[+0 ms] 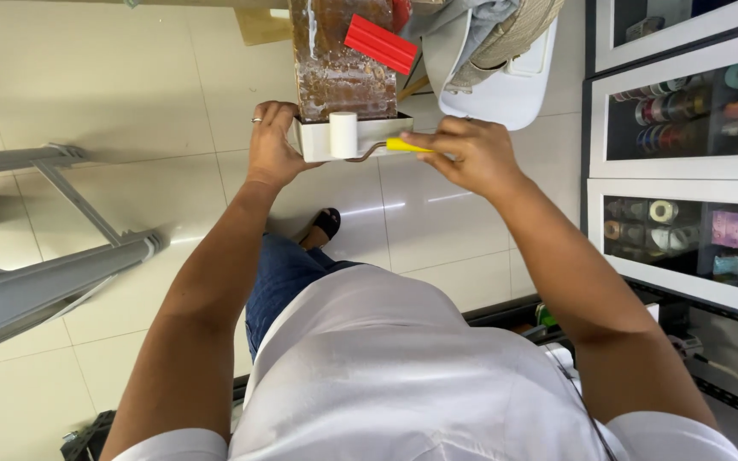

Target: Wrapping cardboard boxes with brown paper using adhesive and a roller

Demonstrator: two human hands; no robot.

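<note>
My left hand (271,145) grips the left end of a small white tray (313,141), a ring on one finger. My right hand (471,154) holds the yellow handle (407,146) of a small paint roller whose white sleeve (343,134) stands upright against the tray's front. Behind the tray a brown, rusty-looking board (335,60) stretches away from me. A red ridged block (380,43) lies on the board's right side.
A grey plastic chair (36,248) lies tipped at the left on the tiled floor (130,85). A white chair with cloth (497,51) is at top right. White glass-front cabinets (685,111) with tape rolls line the right. My foot (326,224) shows below the tray.
</note>
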